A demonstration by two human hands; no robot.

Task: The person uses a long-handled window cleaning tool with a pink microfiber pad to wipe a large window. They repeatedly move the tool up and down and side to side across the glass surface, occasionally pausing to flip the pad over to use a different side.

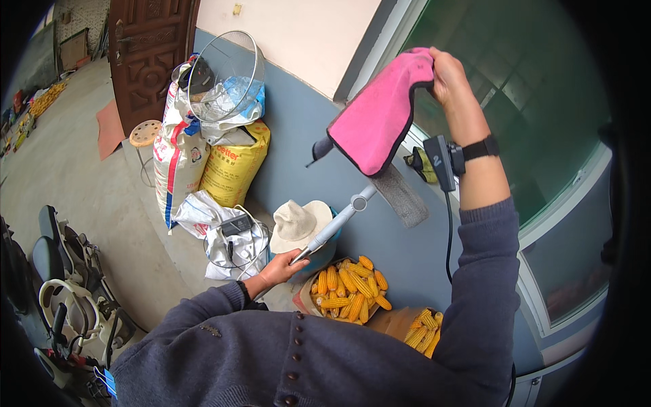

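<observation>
My left hand [279,268] is closed around the metal part of a grey and silver pole [333,224], which slants up to the right. A round joint sits near the pole's upper end, and the tip passes out of sight behind a pink cloth [381,114] with black edging. High at the right, my right hand [447,74] pinches the upper corner of that cloth. A grey fuzzy strip [402,196] hangs out below the cloth, and a dark grey end [321,148] pokes out at its left. How they join the pole is hidden.
Corn cobs fill a box [351,290] and another carton [424,330] before me. A beige hat [297,224] rests on a blue container. Stuffed sacks [178,157], a wire basket [254,56] and a stool [146,133] stand by the wall. A window [508,112] lies right, a scooter [71,305] left.
</observation>
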